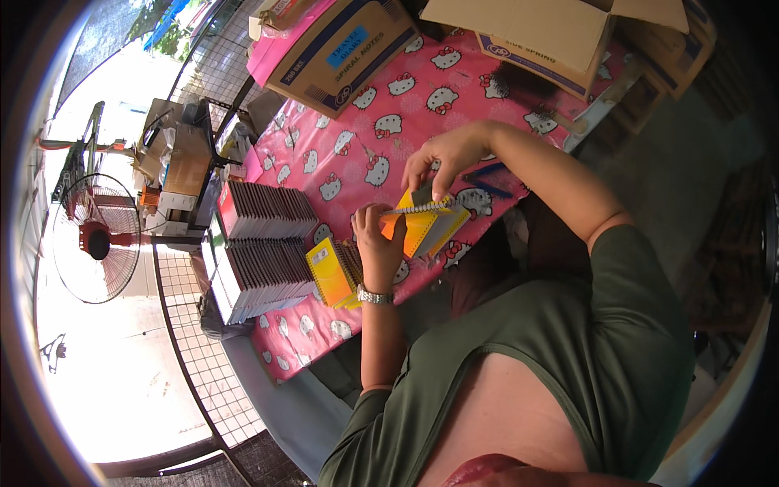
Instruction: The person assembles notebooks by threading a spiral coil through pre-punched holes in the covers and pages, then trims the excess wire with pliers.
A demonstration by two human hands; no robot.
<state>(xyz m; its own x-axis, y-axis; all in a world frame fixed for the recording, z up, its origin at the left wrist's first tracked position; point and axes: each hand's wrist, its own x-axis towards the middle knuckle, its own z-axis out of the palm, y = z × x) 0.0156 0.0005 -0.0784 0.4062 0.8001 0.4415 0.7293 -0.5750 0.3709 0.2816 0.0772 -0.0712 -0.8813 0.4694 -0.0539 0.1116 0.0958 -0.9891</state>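
The person sits at a counter (341,154) covered with a pink cloth that has a white cartoon cat pattern. Both hands are on one small yellow spiral notebook (426,223), which is held a little above the cloth near the counter's edge close to the body. The left hand (380,237) closes its grip around the left end of the notebook, the fingers wrapped on the cover, and a metal wristwatch (374,296) sits on that wrist. The right hand (442,158) comes from above and pinches the notebook near its white spiral binding, with the fingertips pressed on the top edge; its grip is narrow and holds the notebook too.

Just beside the left hand, a few more yellow notebooks (331,272) lie on the cloth. Further to the left, two long rows of stacked notebooks (264,252) stand tight together, showing dark spines and white edges. A blue pen (487,172) lies on the cloth under the right forearm. At the far side of the counter stand a closed cardboard box (337,49) and an open cardboard box (552,36). Beyond the counter there are a wire grid panel (203,357) and a standing fan (93,239).
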